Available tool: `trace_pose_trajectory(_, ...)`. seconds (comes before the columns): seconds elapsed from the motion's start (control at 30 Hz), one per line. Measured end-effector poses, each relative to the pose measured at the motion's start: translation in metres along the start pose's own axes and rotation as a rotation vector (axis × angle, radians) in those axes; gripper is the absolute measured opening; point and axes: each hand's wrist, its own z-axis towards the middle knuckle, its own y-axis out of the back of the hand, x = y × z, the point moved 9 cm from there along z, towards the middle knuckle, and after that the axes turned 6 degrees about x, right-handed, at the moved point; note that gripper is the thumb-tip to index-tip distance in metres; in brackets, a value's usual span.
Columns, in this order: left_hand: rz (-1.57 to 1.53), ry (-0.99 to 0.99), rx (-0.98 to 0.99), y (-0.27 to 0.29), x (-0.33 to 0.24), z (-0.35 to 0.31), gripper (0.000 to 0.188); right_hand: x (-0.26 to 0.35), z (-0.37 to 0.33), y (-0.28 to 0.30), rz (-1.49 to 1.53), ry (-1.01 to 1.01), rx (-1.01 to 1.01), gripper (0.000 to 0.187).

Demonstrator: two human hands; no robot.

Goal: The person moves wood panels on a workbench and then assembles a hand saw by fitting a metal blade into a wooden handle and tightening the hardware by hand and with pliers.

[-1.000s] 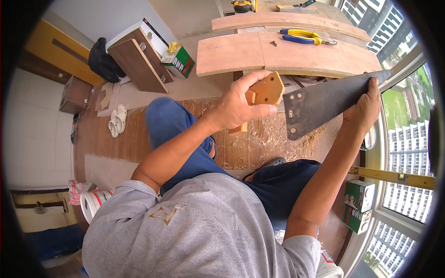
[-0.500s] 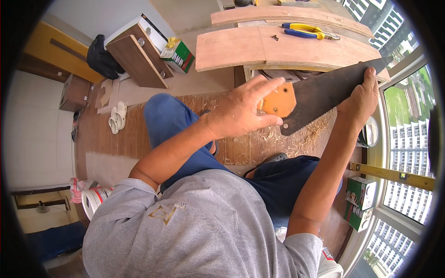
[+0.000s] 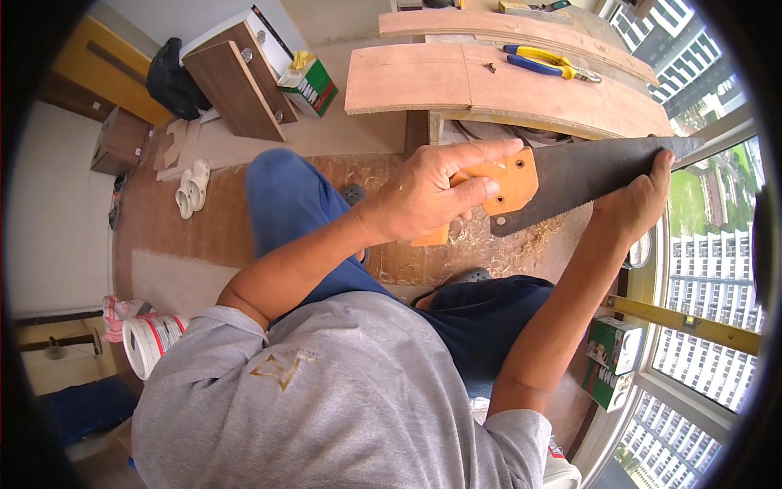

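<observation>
A hand saw (image 3: 582, 175) with a dark blade and an orange handle is held up before me, toothed edge facing down toward me. My left hand (image 3: 436, 187) is closed round the handle, its index finger stretched along the side. Near the blade's narrow end, my right hand (image 3: 639, 191) pinches the metal between thumb and fingers. Beyond the saw, a marked plywood board (image 3: 407, 77) lies on a low bench. Blue and yellow pliers (image 3: 550, 61) and a few small screws (image 3: 490, 68) rest on that board.
Wood shavings (image 3: 521, 244) litter the floor under the saw. A second plywood strip (image 3: 489, 27) lies farther back. By the window at right are a yellow spirit level (image 3: 692, 322) and green boxes (image 3: 611, 359). Wooden panels (image 3: 232, 85), a green box (image 3: 314, 85) and white clogs (image 3: 193, 189) are at left.
The saw has turned nearer to level, its tip lower and its handle slightly right. My left fingers have closed more firmly on the handle. The view has shifted a little.
</observation>
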Motion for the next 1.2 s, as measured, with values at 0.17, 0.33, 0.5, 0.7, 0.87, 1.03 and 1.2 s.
trace_pose_trajectory(0.17, 0.017, 0.109, 0.085, -0.002, 0.001, -0.001, 0.048, 0.0, -0.008, -0.003, 0.014, -0.038, -0.001, 0.047)
trace_pose_trajectory(0.33, 0.014, 0.08, 0.062, 0.0, 0.008, -0.001, 0.047, -0.004, -0.006, 0.0, -0.026, -0.039, -0.018, 0.047)
trace_pose_trajectory(0.5, -0.031, 0.076, 0.021, 0.0, 0.004, 0.0, 0.047, -0.019, 0.002, 0.005, -0.025, -0.078, -0.032, 0.045)
trace_pose_trajectory(0.7, -0.045, 0.12, 0.016, 0.001, 0.015, 0.002, 0.046, -0.033, 0.008, 0.009, -0.011, -0.131, -0.016, 0.045)
trace_pose_trajectory(0.87, -0.067, 0.141, 0.015, 0.004, 0.021, 0.001, 0.046, -0.031, 0.007, 0.002, -0.045, -0.107, 0.011, 0.038)
trace_pose_trajectory(1.03, -0.057, 0.134, 0.039, 0.004, 0.028, 0.004, 0.046, -0.025, 0.002, 0.0, -0.081, -0.094, 0.024, 0.048)
trace_pose_trajectory(1.2, -0.097, 0.106, -0.002, -0.003, 0.019, 0.0, 0.047, -0.017, -0.004, 0.0, -0.035, -0.1, 0.017, 0.048)
